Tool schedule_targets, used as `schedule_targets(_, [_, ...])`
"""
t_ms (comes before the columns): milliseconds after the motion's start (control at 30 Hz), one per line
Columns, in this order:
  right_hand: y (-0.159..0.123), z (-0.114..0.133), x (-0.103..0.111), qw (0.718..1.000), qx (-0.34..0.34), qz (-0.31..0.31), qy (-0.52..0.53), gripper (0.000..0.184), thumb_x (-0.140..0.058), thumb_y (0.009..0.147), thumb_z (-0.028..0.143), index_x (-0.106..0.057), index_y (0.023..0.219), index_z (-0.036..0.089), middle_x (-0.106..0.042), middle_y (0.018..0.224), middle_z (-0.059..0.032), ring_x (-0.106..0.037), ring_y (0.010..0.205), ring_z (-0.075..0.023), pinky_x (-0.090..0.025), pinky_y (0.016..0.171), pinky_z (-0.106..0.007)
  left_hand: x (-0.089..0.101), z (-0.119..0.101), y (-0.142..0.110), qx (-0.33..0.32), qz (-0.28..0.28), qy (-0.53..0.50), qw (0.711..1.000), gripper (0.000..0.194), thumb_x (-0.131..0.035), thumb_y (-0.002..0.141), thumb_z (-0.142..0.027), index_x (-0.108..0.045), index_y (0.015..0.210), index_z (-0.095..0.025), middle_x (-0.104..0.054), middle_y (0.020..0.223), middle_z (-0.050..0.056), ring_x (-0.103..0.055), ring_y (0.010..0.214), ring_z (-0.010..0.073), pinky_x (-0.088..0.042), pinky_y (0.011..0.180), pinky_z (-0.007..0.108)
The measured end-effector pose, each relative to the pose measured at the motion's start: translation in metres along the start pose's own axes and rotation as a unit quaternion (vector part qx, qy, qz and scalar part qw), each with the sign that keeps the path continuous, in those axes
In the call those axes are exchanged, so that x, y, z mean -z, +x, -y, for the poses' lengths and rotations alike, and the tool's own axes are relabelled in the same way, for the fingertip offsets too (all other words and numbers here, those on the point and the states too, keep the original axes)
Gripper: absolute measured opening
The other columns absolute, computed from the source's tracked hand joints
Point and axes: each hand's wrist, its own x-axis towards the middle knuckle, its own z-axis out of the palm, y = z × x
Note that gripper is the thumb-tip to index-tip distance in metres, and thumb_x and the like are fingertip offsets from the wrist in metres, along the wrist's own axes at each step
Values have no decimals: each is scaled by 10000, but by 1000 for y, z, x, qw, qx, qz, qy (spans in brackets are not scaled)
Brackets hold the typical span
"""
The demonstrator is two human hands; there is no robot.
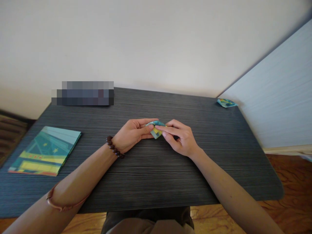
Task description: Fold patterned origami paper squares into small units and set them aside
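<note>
The folded paper point(156, 133) is small and angular: pale blue-green at its left end, deeper teal along the curved upper edge, then yellow and green patches on the lower part, which narrows to a point towards the person. It is above the middle of the desk point(146, 182), between the fingertips of 2 hands.

The left grip point(133, 131) is clamped on the left side of the folded paper, with the thumb across the near face and the other fingers behind and below. The right grip point(181, 136) pinches the right side: the index finger lies over the face, its tip just beside the left thumb, and the thumb meets the lower right edge.

At the far left, a stack of printed sheets point(45, 151) in teal and yellow, with 2 pale stars, lies flat. Behind it, a pixelated object point(85, 96) at the back edge cannot be made out. At the back right corner sits a small paper shape point(226, 103) in similar colours, its folds too small to read.

Fingers cover much of the folded paper's left end, centre and right side, so its full outline is hidden. Whether it touches the desk is hard to tell. Both forearms are cut off by the lower frame edge.
</note>
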Motion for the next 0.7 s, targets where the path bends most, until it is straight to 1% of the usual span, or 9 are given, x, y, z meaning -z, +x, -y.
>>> schedule_targets(100, [0, 2, -1, 1000, -1, -13, 12, 321, -488, 860, 211, -630, 1135, 293, -559, 934, -35, -546, 794, -132, -482, 711, -294, 0, 2, 0, -17, 1, 12, 1000, 345, -670, 778, -240, -635, 1101, -125, -690, 1028, 96, -645, 917, 170, -479, 922, 353])
schedule_targets(167, [1, 4, -2, 999, -13, -27, 25, 324, -496, 856, 222, -612, 1153, 282, -552, 978, -42, -552, 815, -134, -491, 735, -303, 0, 3, -1, -31, 9, 16, 999, 356, -658, 791, -249, -623, 1125, -131, -685, 1044, 95, -643, 930, 174, -472, 935, 360])
schedule_targets(267, [2, 6, -5, 995, -65, -53, 45, 355, -542, 838, 263, -560, 1192, 255, -591, 938, -33, -559, 734, -125, -503, 696, -291, -3, 3, -1, -39, 26, 26, 999, 383, -643, 804, -250, -598, 1163, -126, -670, 1082, 104, -636, 961, 189, -458, 956, 371])
schedule_targets(333, [2, 6, -7, 989, -112, -70, 59, 293, -577, 823, 298, -587, 1110, 238, -623, 875, -20, -565, 681, -120, -504, 659, -278, -4, 2, -1, -37, 31, 33, 998, 402, -648, 799, -257, -590, 1174, -124, -668, 1088, 108, -636, 969, 199, -455, 961, 378])
schedule_targets(400, [1, 4, -9, 981, -155, -82, 82, 198, -608, 805, 330, -624, 973, 226, -643, 823, -9, -579, 659, -120, -502, 638, -270, -4, 1, -1, -32, 34, 33, 998, 408, -654, 794, -266, -592, 1171, -125, -673, 1077, 109, -636, 974, 207, -455, 959, 387])
schedule_targets(467, [0, 0, -9, 971, -186, -94, 118, 178, -641, 780, 358, -637, 891, 218, -654, 787, -5, -587, 642, -121, -501, 620, -265, -2, 1, 0, -30, 38, 28, 998, 386, -652, 795, -270, -610, 1147, -119, -673, 1078, 115, -626, 998, 217, -450, 964, 392])
schedule_targets(600, [-1, -6, -11, 954, -218, -113, 172, 215, -690, 731, 387, -659, 852, 212, -667, 745, -5, -589, 623, -126, -492, 599, -269, 2, 1, 1, -39, 52, 9, 998, 339, -636, 810, -266, -636, 1119, -127, -659, 1115, 121, -594, 1066, 233, -432, 981, 387])
schedule_targets(700, [-1, -9, -12, 946, -231, -114, 198, 211, -706, 715, 380, -671, 836, 210, -673, 725, -4, -593, 613, -124, -486, 598, -269, 2, 2, 1, -48, 51, 3, 998, 318, -626, 821, -250, -641, 1121, -143, -662, 1114, 110, -594, 1068, 228, -429, 985, 379])
